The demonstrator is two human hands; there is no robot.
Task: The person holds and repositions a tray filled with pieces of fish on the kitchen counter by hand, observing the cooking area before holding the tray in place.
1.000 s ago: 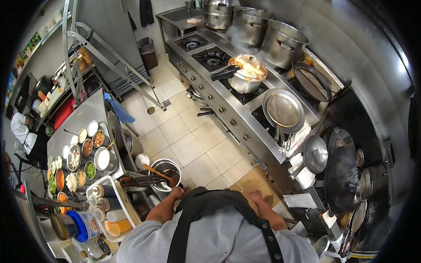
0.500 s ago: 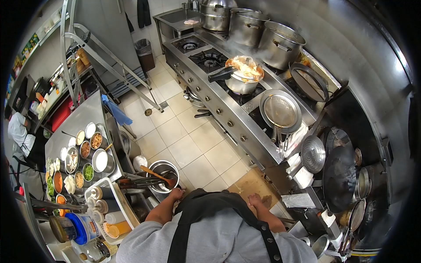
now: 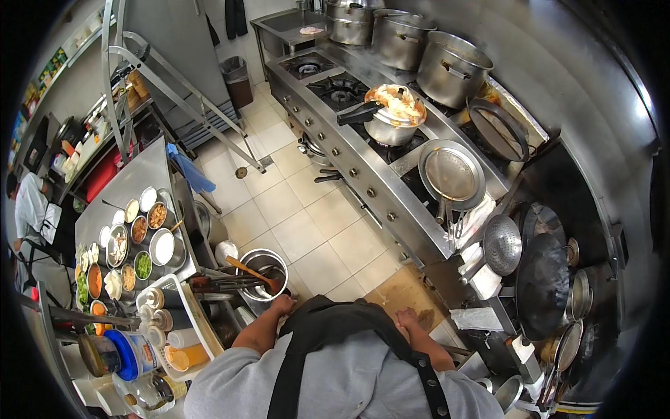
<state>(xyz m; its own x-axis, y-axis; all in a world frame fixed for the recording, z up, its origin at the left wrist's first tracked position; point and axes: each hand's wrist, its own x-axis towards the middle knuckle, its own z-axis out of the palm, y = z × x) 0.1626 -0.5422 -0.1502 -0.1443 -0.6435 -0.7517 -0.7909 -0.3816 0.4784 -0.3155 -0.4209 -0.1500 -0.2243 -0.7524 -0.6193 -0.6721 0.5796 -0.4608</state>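
Observation:
Down at my left side, my left hand (image 3: 283, 304) is next to the rim of a steel pot (image 3: 285, 265) that holds a wooden spoon (image 3: 250, 271) and other utensils. Its fingers are too small to make out. My right hand (image 3: 405, 319) hangs low at my right side, above a brown mat (image 3: 391, 290) on the floor, its fingers also unclear. Ahead on the stove, a pressure cooker (image 3: 391, 130) with a black handle sits on a burner, its top covered with orange and white matter.
Large steel pots (image 3: 453, 70) stand behind the stove burners. A strainer on a pan (image 3: 452, 171), a perforated ladle (image 3: 501, 244) and a dark wok (image 3: 541, 286) are at right. Food containers (image 3: 163, 250) cover the left table. A ladder (image 3: 174, 91) stands beyond; a person (image 3: 29, 202) is far left.
The view has shifted slightly. Steam near the cooker looks thinner. The far person's arm now shows lower down. Both my hands stay in nearly the same place.

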